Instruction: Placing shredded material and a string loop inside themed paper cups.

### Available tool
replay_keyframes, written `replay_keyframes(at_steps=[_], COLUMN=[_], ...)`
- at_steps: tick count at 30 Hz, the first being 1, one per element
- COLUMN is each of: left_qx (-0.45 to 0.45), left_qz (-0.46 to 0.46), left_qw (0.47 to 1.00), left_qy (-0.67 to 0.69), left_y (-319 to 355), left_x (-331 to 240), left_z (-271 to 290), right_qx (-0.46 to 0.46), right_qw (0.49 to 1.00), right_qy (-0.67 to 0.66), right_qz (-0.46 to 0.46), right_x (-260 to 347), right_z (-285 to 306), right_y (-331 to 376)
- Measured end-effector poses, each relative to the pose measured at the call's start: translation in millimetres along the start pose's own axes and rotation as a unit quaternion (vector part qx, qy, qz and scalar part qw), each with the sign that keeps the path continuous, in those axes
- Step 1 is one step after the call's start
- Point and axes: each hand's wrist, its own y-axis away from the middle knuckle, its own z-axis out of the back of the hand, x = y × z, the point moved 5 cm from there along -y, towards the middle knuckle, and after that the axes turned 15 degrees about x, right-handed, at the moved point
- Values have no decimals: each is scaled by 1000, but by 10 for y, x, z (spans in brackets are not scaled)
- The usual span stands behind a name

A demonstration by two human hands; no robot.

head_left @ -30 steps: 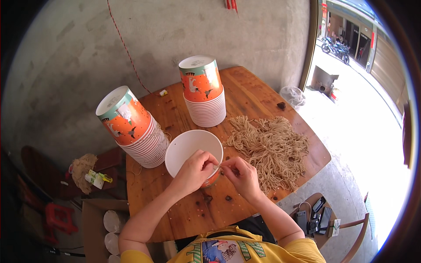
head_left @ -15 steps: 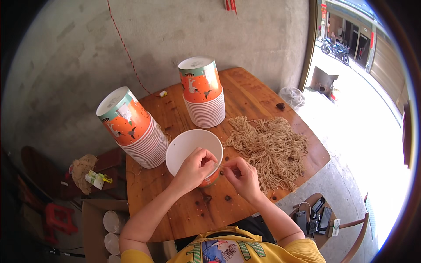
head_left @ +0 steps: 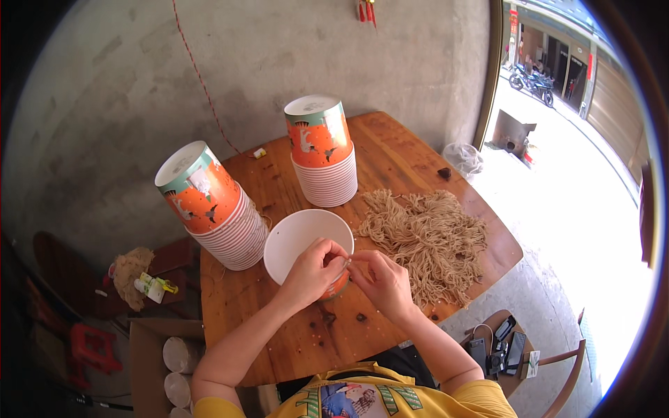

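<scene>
Wooden table beneath, left hand and right hand, now closer, pinch perhaps string.

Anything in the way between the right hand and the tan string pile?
Nothing visible. The string pile lies just to the right of and beyond the right hand. The open tub is to the hand's left, off that path.

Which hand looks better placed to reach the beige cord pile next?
Probably the right hand: it is beside the beige cord pile, while the left hand is farther off, by the open paper tub.
</scene>
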Motion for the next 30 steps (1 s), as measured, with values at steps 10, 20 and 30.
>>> replay_keyframes(at_steps=[10, 20, 30], left_qx=[-77, 21, -66], left_qz=[-64, -80, -92], left_qw=[983, 954, 955], left_qy=[-152, -287, -274], left_y=[76, 491, 929], left_x=[-120, -117, -15], left_z=[-2, 41, 304], right_qx=[50, 185, 181], right_qw=[998, 977, 968], right_qy=[-35, 42, -17], right_qz=[-17, 100, 172], right_x=[-45, 130, 383], right_z=[-41, 492, -186], right_y=[109, -184, -410])
